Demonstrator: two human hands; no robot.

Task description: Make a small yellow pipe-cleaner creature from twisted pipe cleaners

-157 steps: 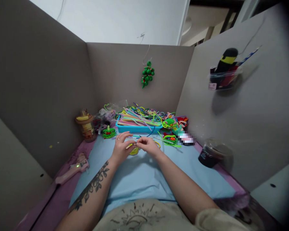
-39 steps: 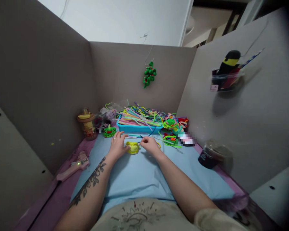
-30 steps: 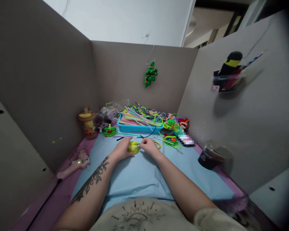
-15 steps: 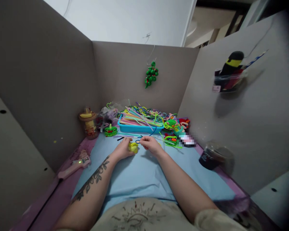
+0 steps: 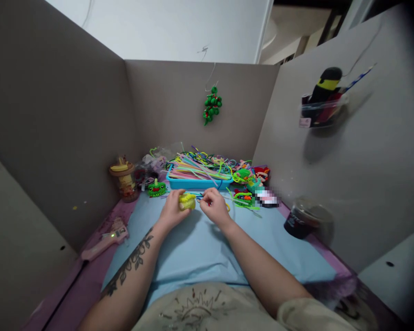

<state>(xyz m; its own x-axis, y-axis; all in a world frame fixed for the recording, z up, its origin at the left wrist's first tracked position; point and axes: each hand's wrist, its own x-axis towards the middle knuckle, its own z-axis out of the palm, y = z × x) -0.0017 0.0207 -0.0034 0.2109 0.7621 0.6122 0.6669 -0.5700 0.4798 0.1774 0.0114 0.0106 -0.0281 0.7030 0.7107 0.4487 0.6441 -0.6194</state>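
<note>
My left hand [image 5: 172, 210] is closed around a small yellow fuzzy piece [image 5: 187, 201], which looks like coiled pipe cleaner. Just to its right, the fingertips of my right hand [image 5: 215, 208] pinch a dark blue pipe cleaner [image 5: 198, 199], whose near end bends into a small loop. The two hands are a short gap apart above the blue cloth [image 5: 193, 248]. A bit of red shows by the right fingers; what it belongs to I cannot make out.
Behind the hands stands a blue tray [image 5: 179, 184] heaped with pipe cleaners. A green fuzzy figure [image 5: 157, 188] sits left, a glue gun [image 5: 106, 241] nearer on that side. To the right are a phone-like object [image 5: 267, 197] and a dark cup [image 5: 298, 223]. Grey panels surround the table.
Both hands have lifted slightly, the left with the yellow piece, now turned to show more of its side. My right hand has rolled over, and its fingers hide more of the blue pipe cleaner.
</note>
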